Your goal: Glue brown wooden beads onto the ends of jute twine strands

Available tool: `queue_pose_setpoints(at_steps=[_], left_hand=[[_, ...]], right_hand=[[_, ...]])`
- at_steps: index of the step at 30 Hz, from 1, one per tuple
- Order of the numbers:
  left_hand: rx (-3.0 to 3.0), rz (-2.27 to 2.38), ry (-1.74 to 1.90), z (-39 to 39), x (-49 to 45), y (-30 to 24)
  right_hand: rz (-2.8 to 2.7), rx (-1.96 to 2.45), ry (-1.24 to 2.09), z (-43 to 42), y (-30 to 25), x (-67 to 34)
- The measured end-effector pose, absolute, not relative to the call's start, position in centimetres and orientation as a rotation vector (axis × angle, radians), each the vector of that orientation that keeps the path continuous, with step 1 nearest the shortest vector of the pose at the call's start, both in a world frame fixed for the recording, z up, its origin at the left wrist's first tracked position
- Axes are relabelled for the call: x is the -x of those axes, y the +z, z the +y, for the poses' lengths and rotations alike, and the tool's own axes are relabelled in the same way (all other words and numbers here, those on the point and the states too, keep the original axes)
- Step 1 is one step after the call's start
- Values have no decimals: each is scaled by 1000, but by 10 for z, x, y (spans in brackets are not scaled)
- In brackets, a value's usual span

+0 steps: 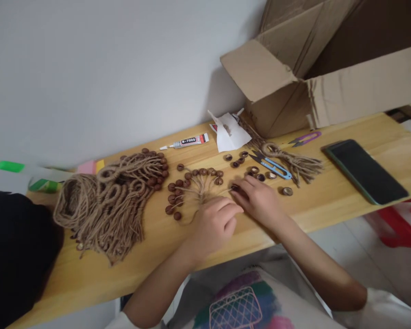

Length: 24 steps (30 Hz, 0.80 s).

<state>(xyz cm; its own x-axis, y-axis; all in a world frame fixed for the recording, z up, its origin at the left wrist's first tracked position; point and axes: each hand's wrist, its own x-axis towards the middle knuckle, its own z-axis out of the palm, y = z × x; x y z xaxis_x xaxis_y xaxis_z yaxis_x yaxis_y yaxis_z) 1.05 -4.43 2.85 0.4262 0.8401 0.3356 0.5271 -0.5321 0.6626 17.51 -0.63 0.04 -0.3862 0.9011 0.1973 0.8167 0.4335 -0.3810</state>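
My right hand (258,201) rests on the table, fingertips closed on a small dark brown nut shell (234,187). A thin cord runs to that shell from a twine bundle (201,188) whose several other strands end in round brown nuts (171,199), fanned out on the wood. Beside it, my left hand (215,224) is closed, its fingers curled and thumb against them, over the near end of the bundle. What its fingers hold is hidden. Loose open half shells (252,171) lie just beyond my right hand, with blue thread snips (271,165) next to them.
Finished-looking twine tassels (123,205) are heaped at left. A B-7000 glue tube (188,141), white paper (231,132), another twine bundle (294,160), purple snips (306,138) and a phone (366,171) lie about. A cardboard box (281,105) stands behind; a dark shape (17,251) is at left.
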Motion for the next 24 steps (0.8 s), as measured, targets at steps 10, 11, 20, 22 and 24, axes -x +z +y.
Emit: queue_pose_setpoints(at_steps=[10, 11, 20, 22, 24], left_hand=[[-1378, 1239, 660, -42, -4, 34], [-1301, 1202, 581, -41, -2, 33], [-819, 1118, 478, -37, 3, 44], [-678, 1055, 516, -42, 6, 45], [-513, 965, 561, -46, 7, 45]], right_hand=[[-2289, 1375, 453, -17, 3, -180], [-2281, 1383, 469, -18, 3, -180], [-2203, 1505, 548, -24, 10, -175], [-2168, 1528, 573, -26, 11, -173], [-2136, 1539, 607, -28, 11, -172]])
